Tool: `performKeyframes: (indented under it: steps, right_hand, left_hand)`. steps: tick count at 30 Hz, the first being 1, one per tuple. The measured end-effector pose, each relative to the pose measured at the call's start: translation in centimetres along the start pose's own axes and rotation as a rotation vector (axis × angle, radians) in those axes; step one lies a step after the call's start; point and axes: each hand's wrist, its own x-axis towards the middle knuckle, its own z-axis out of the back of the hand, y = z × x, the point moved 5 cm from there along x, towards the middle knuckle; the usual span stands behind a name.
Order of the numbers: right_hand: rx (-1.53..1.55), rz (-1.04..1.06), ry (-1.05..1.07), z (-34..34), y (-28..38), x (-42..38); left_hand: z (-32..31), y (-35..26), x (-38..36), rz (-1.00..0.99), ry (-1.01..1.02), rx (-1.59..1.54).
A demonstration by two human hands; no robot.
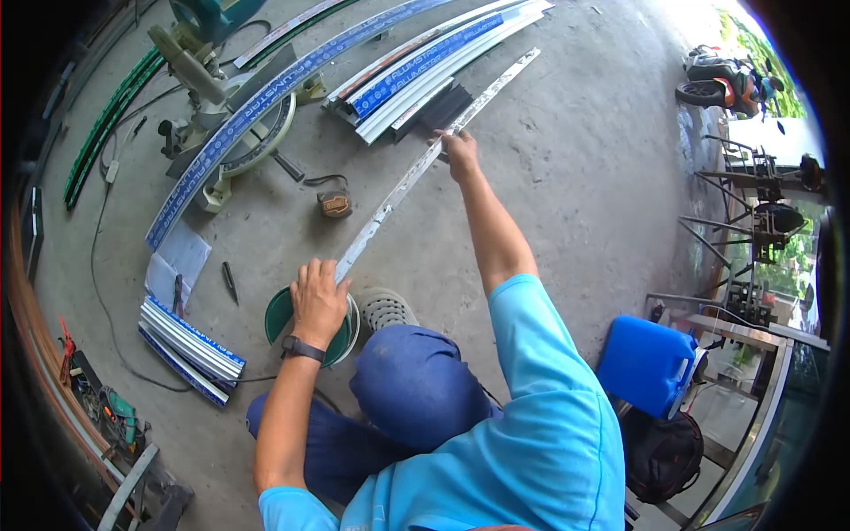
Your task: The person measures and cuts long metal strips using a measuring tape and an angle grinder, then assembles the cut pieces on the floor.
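Observation:
A long, pale metal strip (386, 211) with worn, flaky patches runs diagonally from my left hand up to the right. My left hand (319, 301), with a dark watch on the wrist, is closed on its near end, over a green bucket (280, 317). Farther along, my right hand (457, 152) grips the strip from its right side, and the far end sticks out beyond it. A tape measure (335, 203) lies on the floor left of the strip.
A miter saw (199, 84) stands at the upper left with a blue-labelled profile (266, 96) across it. Bundled profiles (425, 66) lie at the top, more (190, 350) at lower left. A blue jerrycan (645, 365) and a motorcycle (726, 84) are at right.

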Motion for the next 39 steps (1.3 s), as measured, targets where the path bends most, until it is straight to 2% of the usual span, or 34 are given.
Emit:
performKeyframes:
  steps: [2,4,5,6,8,11,13,16,18,20,22,24,26,29,30,33,36,39]
  right_hand:
    - [-0.073,-0.001,-0.039,0.2,-0.7,0.8]
    - [-0.123,0.107,-0.215,0.5,-1.8,1.8]
    - [-0.255,0.132,-0.292,1.0,-2.5,3.0]
    - [-0.654,0.237,-0.405,1.4,-2.1,3.5]
    - [-0.903,0.384,-0.573,1.9,-1.9,2.7]
    - [-0.264,-0.08,-0.28,2.1,-2.7,1.2]
    - [-0.009,-0.176,-0.13,1.5,-4.2,0.9]
    - [0.261,-0.197,0.028,-0.6,-4.5,0.8]
    - [0.476,-0.144,0.165,-1.9,-3.1,0.5]
    - [0.622,-0.125,0.184,-2.9,-2.2,0.7]
    - [0.611,-0.164,0.198,-3.9,-0.2,-2.8]
    - [0.637,-0.164,0.214,-4.8,0.9,-5.1]
    - [0.792,-0.25,0.107,-4.7,-0.9,-4.0]
    - [0.93,-0.252,0.04,-4.9,-2.8,-4.8]
    - [0.876,-0.309,0.035,-5.1,-4.9,-4.7]
    - [0.741,-0.431,-0.068,-6.8,-7.2,-9.6]
    - [0.752,-0.432,-0.083,-7.9,-9.8,-12.1]
    - [0.732,-0.397,-0.134,-8.4,-9.9,-12.4]
  left_hand:
    - [0.6,-0.3,0.1,-0.022,-0.044,0.071]
    - [-0.3,0.8,0.3,-0.008,-0.035,-0.028]
    - [-0.6,1.2,0.4,-0.004,-0.035,-0.077]
    - [-0.7,1.6,0.4,0.034,-0.022,-0.086]
    - [-1.0,1.8,0.8,0.093,-0.006,-0.114]
    - [-1.5,2.1,1.2,0.072,0.049,-0.063]
    - [-1.9,2.5,1.3,0.035,0.102,-0.015]
    - [-1.7,2.5,2.0,0.012,0.127,-0.016]
    - [0.6,1.8,1.3,0.043,0.098,-0.075]
    - [3.7,1.1,0.3,-0.019,0.033,-0.156]
    - [6.4,1.6,-0.9,-0.097,0.006,-0.223]
    - [9.1,2.1,-3.1,-0.075,0.104,-0.332]
    - [11.1,2.8,-6.3,0.024,0.251,-0.425]
    - [13.1,4.2,-12.2,0.145,0.384,-0.473]
    - [13.5,4.8,-13.9,0.165,0.408,-0.487]
    - [14.0,7.7,-18.4,0.252,0.494,-0.342]
    - [13.5,10.0,-21.1,0.242,0.476,-0.152]
    - [13.3,10.4,-22.0,0.291,0.449,-0.208]
